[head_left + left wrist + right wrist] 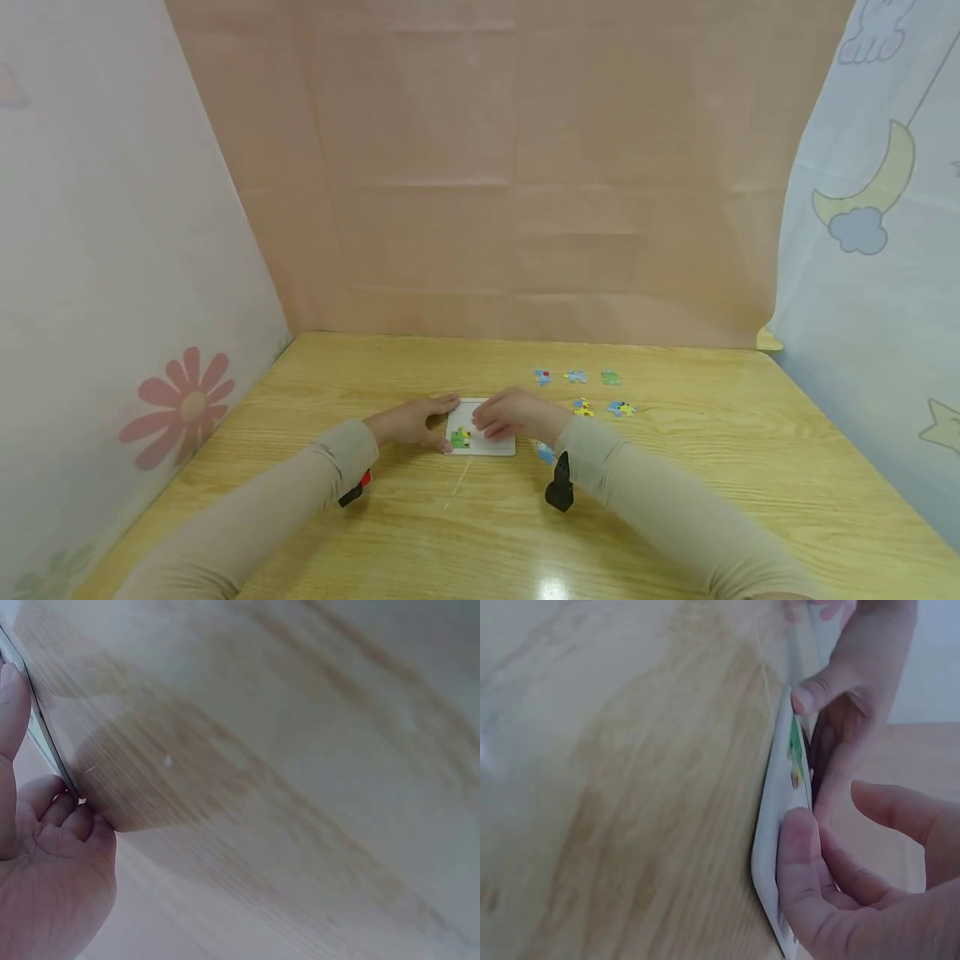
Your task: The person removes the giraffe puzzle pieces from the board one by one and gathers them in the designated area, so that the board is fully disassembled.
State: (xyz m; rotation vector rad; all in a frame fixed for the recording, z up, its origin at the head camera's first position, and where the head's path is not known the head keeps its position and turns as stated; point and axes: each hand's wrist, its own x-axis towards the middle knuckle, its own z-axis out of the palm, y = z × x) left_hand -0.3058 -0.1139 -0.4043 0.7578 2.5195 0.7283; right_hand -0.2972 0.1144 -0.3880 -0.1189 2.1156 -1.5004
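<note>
A white puzzle board (495, 448) lies flat on the table between the hands. A green and yellow puzzle piece (460, 438) sits in its near left corner. My left hand (408, 421) holds the board's left side, thumb at the near corner and fingers at the far one. In the left wrist view its curled fingers (75, 817) meet the board's edge. Over the board's right half is my right hand (516, 413), bent fingers touching the surface and thumb apart in the right wrist view. No piece shows between those fingers; their undersides are hidden.
Right of the board lie several loose pieces: a blue one with a red dot (542, 377), a light blue one (576, 377), a green one (611, 377), and two blue-yellow ones farther forward. Another blue piece (546, 452) is partly beneath my right wrist. Cloth walls surround the wooden table (465, 533).
</note>
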